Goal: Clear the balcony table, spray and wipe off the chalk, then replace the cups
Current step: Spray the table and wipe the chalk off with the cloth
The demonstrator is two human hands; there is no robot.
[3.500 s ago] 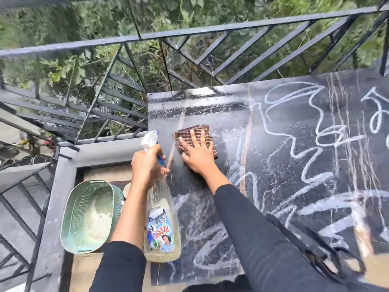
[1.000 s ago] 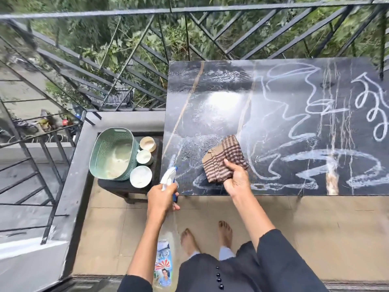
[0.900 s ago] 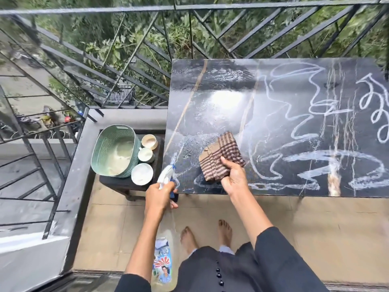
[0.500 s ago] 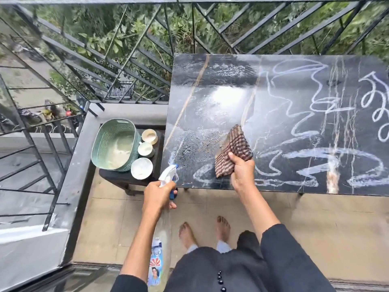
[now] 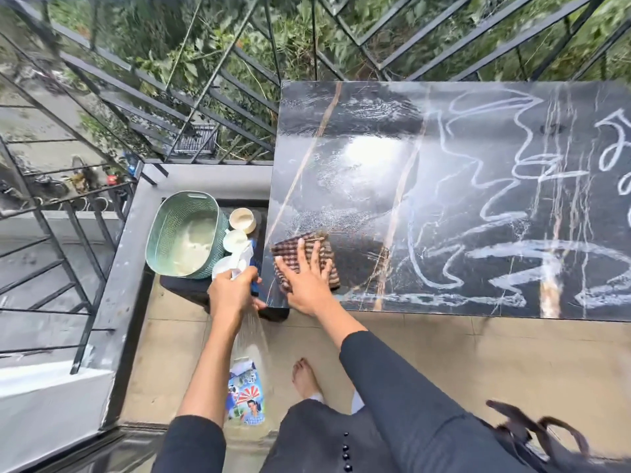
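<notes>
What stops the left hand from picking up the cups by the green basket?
Likely not reachable yet: the left hand grips the spray bottle, so no fingers are free. The cups sit close beyond it beside the basket, with nothing between; freed of the bottle, it probably could.

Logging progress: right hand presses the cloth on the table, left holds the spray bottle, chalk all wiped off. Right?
Not all: the head view shows chalk lines across the right part of the table. The rest is correct.

Person wears long black sleeves (image 5: 403,380), a buttoned dark garment (image 5: 314,438).
</notes>
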